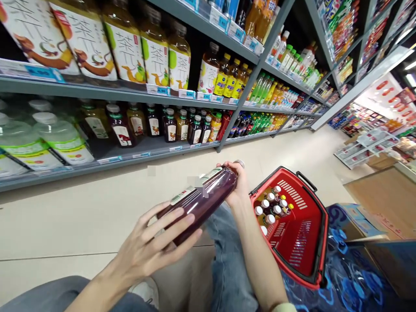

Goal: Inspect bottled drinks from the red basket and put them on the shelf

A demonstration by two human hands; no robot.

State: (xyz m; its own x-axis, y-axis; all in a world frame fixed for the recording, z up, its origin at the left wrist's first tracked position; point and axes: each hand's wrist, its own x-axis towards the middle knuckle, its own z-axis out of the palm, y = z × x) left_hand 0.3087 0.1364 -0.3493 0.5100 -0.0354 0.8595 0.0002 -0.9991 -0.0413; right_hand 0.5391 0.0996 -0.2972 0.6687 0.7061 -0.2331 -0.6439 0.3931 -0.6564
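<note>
Bottle [209,206] held aloft over aisle floor [81,225], long axis slanting, base low left, neck up right. Right hand [236,184], nearer basket [294,242], grips neck; left hand [146,245], fingers spread, clasps base end. Basket sits right of bottle.

Supermkt drinks aisle, given long shelves [97,92] w/ price tags [158,90], rows of btls [121,130] & a shopping basket [305,206].
</note>
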